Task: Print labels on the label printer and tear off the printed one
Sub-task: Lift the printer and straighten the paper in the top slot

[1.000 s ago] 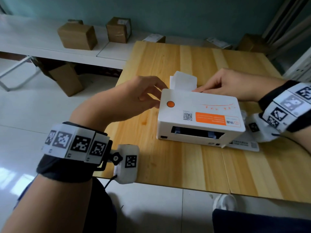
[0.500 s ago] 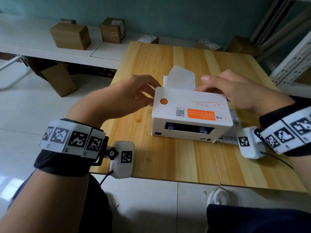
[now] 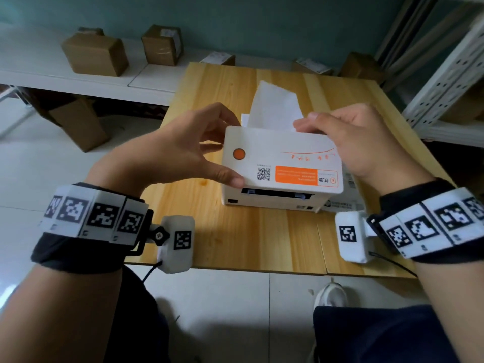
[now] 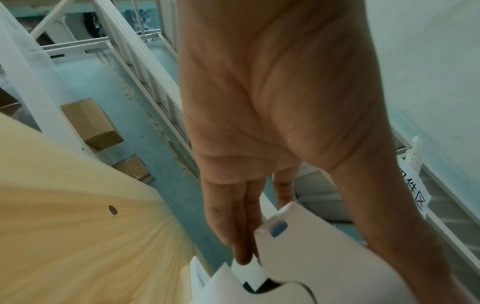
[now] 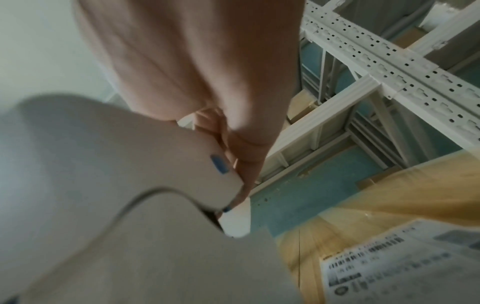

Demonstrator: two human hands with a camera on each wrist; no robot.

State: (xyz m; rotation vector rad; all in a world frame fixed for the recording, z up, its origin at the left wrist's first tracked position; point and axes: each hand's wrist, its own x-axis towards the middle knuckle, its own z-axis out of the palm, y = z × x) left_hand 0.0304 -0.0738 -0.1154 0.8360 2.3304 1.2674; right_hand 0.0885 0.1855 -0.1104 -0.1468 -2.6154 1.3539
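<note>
The white label printer (image 3: pixel 275 203) sits on the wooden table (image 3: pixel 262 239). Its lid (image 3: pixel 282 158), with an orange button (image 3: pixel 238 154), is raised off the base. My left hand (image 3: pixel 221 150) grips the lid's left edge, thumb on the front corner. On the lid's right side, my right hand (image 3: pixel 340 137) holds it. White label paper (image 3: pixel 275 106) stands up behind the lid. In the left wrist view my fingers (image 4: pixel 241 246) press beside a blue latch (image 4: pixel 278 228). The right wrist view shows fingers (image 5: pixel 246 170) by the other blue latch (image 5: pixel 219 166).
A printed label sheet (image 3: pixel 348 205) lies on the table at the printer's right. Cardboard boxes (image 3: pixel 94 53) stand on a white bench beyond the table. A white perforated metal rack (image 3: pixel 450 82) rises at the right. A shoe (image 3: pixel 330 297) rests on the tiled floor below.
My left thumb has come onto the lid's front left corner and my right hand has closed round its right side. The lid has lifted away from the base.
</note>
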